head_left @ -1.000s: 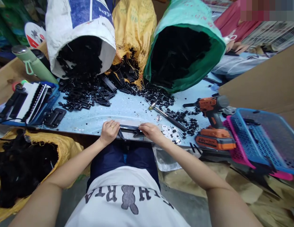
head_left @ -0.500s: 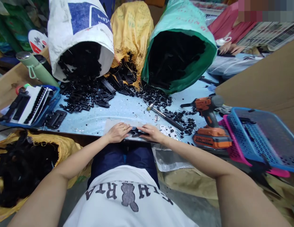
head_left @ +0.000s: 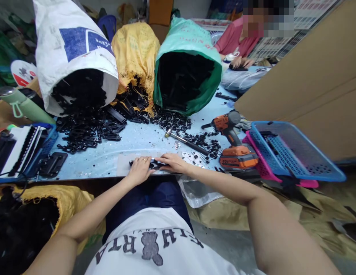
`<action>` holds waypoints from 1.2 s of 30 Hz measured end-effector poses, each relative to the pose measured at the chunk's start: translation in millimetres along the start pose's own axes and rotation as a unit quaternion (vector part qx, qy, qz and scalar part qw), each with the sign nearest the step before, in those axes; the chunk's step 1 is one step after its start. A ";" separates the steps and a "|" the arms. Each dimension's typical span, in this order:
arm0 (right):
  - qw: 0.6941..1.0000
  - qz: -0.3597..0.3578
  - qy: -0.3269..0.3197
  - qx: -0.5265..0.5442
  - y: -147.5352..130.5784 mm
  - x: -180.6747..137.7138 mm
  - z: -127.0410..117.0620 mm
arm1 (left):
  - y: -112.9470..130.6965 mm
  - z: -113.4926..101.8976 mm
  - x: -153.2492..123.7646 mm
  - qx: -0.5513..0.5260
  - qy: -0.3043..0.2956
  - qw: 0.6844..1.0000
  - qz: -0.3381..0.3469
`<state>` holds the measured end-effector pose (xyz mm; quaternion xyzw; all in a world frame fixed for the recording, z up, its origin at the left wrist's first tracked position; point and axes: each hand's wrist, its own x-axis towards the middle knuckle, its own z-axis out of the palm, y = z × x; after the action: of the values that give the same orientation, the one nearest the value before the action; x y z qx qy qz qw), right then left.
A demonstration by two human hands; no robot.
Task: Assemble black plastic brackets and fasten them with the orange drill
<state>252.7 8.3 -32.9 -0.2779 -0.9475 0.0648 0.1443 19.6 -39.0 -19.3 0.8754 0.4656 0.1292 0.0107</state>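
At the table's front edge my left hand (head_left: 140, 170) is closed on a black plastic part (head_left: 155, 165), whose end shows beyond the fingers on the left. Opposite it, my right hand (head_left: 174, 163) grips the same part from the right, fingers bent over it. Both hands cover much of the part, so its full shape is hidden. Under them lies a pale sheet (head_left: 122, 164). A hammer (head_left: 191, 144) rests just beyond my right hand, beside small black-headed pins (head_left: 210, 147) and white discs (head_left: 192, 157).
White (head_left: 77, 57), yellow (head_left: 134, 46) and green (head_left: 189, 42) sacks spill black parts (head_left: 83, 130) at the back. A cordless drill (head_left: 238, 154) stands right, beside a blue basket (head_left: 298, 152). A co-worker's hands (head_left: 241, 63) are at the back right. A green bottle (head_left: 28, 107) leans left.
The view has shifted, so the scene sits further left and slightly lower. My left hand has turned a little over the black part, and its left end now shows. Both hands stay on it.
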 end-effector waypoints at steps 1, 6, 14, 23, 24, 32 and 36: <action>0.999 0.011 -0.006 -0.039 1.2 -1.2 -2.6 | -2.7 -1.3 -1.6 0.017 -0.002 1.000 0.022; 0.986 0.097 -0.006 -0.133 -9.9 -4.0 -12.3 | -22.2 -4.9 1.6 0.035 0.001 0.998 0.057; 0.969 -0.061 -0.018 0.238 -70.8 -4.2 -80.2 | 22.4 -66.3 -22.7 -0.277 0.084 0.954 0.074; 0.755 0.110 0.435 0.478 -103.8 62.1 22.7 | 62.7 -46.6 -16.0 -0.381 0.364 0.850 0.002; 0.770 0.099 0.425 0.466 -88.2 76.2 27.6 | 51.2 -37.5 -10.0 -0.337 0.368 0.867 0.012; 0.954 0.247 0.163 0.055 95.4 211.6 -19.2 | -71.0 9.9 82.1 0.024 0.065 0.990 -0.125; 0.920 0.366 0.094 -0.099 128.6 270.5 -20.9 | -103.7 -1.0 107.3 0.058 0.092 0.971 -0.213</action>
<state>107.0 264.3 25.0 -0.6233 -0.7631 -0.0073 0.1708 -7.8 107.3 -9.6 0.7397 0.6470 0.1762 -0.0558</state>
